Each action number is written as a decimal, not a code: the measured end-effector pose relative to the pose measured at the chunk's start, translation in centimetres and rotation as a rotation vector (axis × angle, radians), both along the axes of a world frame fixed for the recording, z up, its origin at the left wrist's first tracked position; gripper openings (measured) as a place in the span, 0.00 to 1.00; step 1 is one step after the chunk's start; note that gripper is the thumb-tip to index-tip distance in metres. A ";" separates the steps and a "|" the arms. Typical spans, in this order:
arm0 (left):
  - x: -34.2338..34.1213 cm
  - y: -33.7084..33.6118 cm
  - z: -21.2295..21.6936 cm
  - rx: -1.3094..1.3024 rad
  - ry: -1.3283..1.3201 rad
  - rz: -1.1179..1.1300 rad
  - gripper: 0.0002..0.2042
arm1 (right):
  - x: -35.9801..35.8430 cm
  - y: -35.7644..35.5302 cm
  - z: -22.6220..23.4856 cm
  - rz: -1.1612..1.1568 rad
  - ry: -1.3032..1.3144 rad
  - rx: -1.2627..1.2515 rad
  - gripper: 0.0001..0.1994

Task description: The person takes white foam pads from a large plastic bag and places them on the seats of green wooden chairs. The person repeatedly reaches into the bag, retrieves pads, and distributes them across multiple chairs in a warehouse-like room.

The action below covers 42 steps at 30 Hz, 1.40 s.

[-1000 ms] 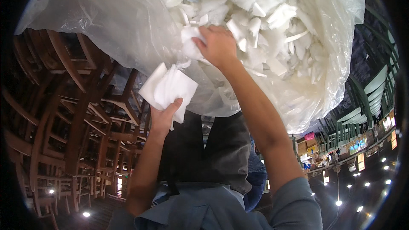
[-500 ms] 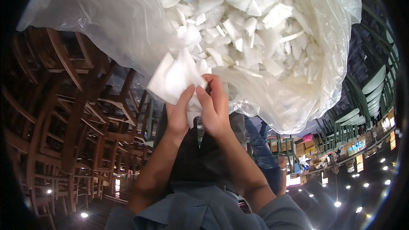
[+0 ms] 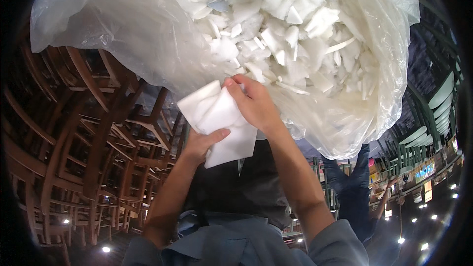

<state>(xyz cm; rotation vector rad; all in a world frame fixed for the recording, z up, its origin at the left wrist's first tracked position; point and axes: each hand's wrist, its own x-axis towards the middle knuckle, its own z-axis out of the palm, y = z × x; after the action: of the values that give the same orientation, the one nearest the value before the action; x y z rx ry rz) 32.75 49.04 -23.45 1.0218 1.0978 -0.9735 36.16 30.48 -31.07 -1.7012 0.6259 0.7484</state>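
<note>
Both my hands hold a white foam sheet [image 3: 224,118], partly folded, with one flat corner hanging down toward my lap. My left hand [image 3: 203,143] grips its lower left side, the thumb lying across the front and the other fingers hidden behind. At the upper right edge, my right hand [image 3: 253,101] pinches the sheet between thumb and fingers. Just beyond my hands, a large clear plastic bag [image 3: 143,34] gapes wide. It is heaped with white foam scraps [image 3: 281,34] of many shapes, among them one small grey-blue piece [image 3: 218,5].
Brown wooden chair frames [image 3: 98,118] are stacked densely on the left. Green chairs [image 3: 436,103] stand in rows on the right. Another person in dark trousers [image 3: 350,182] stands behind the bag at the right. Bright lamps shine at the lower right.
My right hand has moved up and right along the foam sheet, and my left hand slightly down. The sheet is spread wider. The other person now shows farther to the right.
</note>
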 end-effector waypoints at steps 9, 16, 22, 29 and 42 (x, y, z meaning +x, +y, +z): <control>-1.7 2.6 0.1 0.044 -0.135 -0.201 0.35 | 6.8 -1.7 -9.9 0.365 -0.630 -0.990 0.08; -5.7 -0.9 -1.5 -0.048 0.182 -0.116 0.42 | 13.3 11.5 -19.9 0.816 -0.346 -0.630 0.19; -9.8 -2.5 -0.9 0.015 0.303 0.009 0.35 | 14.8 9.0 -21.7 0.644 -0.096 -0.461 0.19; -7.8 -0.4 -0.6 0.034 0.135 0.045 0.34 | 2.9 -11.1 -4.2 -0.204 0.084 -0.132 0.20; -3.6 -2.5 1.1 0.382 0.032 -0.061 0.36 | -5.1 -16.2 2.7 -0.940 -0.148 -0.178 0.09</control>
<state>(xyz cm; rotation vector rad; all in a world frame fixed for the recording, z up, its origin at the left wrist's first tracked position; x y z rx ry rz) 29.10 46.52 -22.31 1.3581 1.3169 -0.8469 31.02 14.23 -28.35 -1.3679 1.2734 -0.1046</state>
